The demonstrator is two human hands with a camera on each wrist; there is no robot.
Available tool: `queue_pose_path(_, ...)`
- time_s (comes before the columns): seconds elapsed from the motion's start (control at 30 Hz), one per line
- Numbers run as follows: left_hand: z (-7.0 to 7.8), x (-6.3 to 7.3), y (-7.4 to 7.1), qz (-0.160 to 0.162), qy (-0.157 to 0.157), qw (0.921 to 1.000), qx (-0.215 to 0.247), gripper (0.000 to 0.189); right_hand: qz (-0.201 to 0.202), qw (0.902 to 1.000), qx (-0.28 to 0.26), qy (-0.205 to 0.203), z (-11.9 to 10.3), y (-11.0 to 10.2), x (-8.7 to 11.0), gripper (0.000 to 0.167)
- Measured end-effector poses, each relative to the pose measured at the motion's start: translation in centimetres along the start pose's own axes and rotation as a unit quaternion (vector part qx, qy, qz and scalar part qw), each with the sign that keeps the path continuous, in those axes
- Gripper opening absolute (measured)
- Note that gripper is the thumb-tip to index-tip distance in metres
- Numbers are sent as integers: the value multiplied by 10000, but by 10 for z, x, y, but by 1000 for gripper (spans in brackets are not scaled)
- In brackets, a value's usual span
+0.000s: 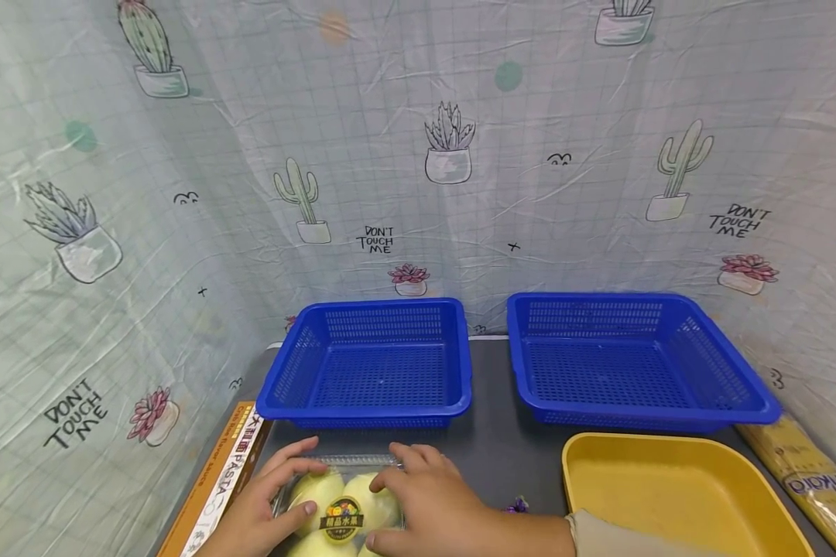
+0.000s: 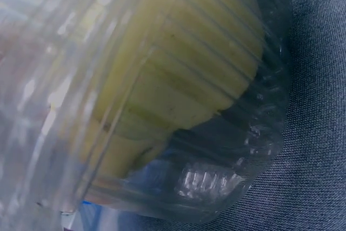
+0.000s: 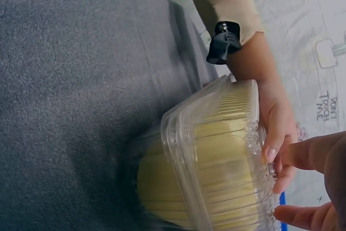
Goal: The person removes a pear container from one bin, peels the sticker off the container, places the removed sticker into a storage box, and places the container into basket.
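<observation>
A clear plastic clamshell box (image 1: 351, 464) of pale yellow-green round fruit (image 1: 320, 490) is at the bottom of the head view, with a round fruit label (image 1: 341, 519) on its lid. My left hand (image 1: 265, 499) holds its left side, thumb and fingers bent over the lid's edge. From the right, my right hand (image 1: 435, 495) grips the other side with bent fingers and thumb. Both hands' fingertips meet the lid in the right wrist view, where the box's ribbed wall (image 3: 221, 155) shows. In the left wrist view, fruit (image 2: 189, 58) fills much of the box; no fingers appear there.
Two blue perforated baskets (image 1: 362, 418) (image 1: 627, 414) stand at the back of the grey table. A yellow tray (image 1: 676, 487) is at right, beside a yellow packet (image 1: 801, 472). A pasta box (image 1: 230, 472) lies along the left edge. A small purple item (image 1: 518, 505) sits near my right wrist.
</observation>
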State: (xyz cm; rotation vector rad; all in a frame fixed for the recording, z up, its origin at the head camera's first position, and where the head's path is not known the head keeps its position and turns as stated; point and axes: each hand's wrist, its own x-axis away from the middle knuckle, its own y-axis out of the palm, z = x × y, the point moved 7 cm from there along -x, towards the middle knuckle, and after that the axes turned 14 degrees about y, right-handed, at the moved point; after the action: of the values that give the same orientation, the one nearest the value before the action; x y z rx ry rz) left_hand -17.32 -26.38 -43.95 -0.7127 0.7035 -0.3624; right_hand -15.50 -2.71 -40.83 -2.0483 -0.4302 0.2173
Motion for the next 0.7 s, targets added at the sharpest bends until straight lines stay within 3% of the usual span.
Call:
queue_pose_path(0.13,1,1,1,48,154,9999,59,41,-137,9997,211,-10,-4,1,0,47)
queue_pose_path(0.43,0,3,2,29,107,9999,9,41,-379,9981,472,99,-10,0,-3,46)
queue_pose_path(0.7,3,3,0,41,251,9996,93,42,-357,9952,911,2,-24,3,-7,42)
